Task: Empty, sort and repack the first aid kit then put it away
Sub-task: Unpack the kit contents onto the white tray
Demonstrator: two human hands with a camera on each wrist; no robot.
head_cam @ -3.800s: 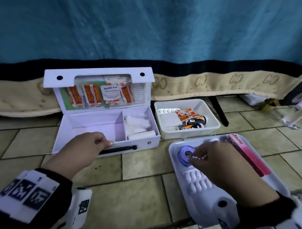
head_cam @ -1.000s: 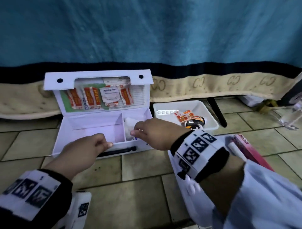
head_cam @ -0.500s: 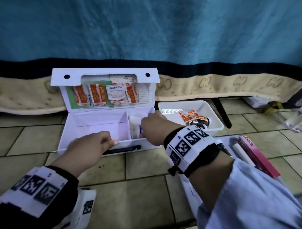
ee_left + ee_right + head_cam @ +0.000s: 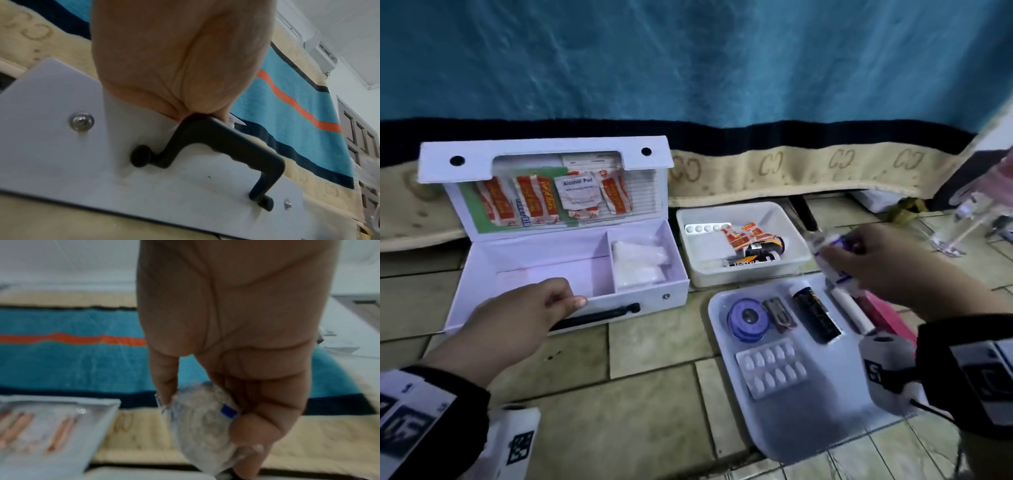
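The white first aid kit (image 4: 654, 296) lies open on the tiled floor, its lid upright with plasters and an alcohol pad tucked in. White gauze packs (image 4: 638, 260) fill its right compartment. My left hand (image 4: 565, 299) grips the kit's front wall just above the black handle (image 4: 226, 138), fingers curled over the edge. My right hand (image 4: 854, 255) holds a clear-wrapped bandage roll (image 4: 201, 421) with a blue label. The roll hangs above the far right corner of the flat white tray (image 4: 791, 428).
On the tray lie a blue tape roll (image 4: 748, 318), a blister pack (image 4: 770, 366), a black tube (image 4: 815, 315), a white stick and a pink box (image 4: 883, 315). A white tub (image 4: 739, 275) behind it holds plasters, pills and dark bottles. A blanket-draped bed edge runs behind.
My right hand has left the kit's right compartment and swung right with the wrapped bandage roll, now over the tray. My left hand has stayed on the kit's front wall.
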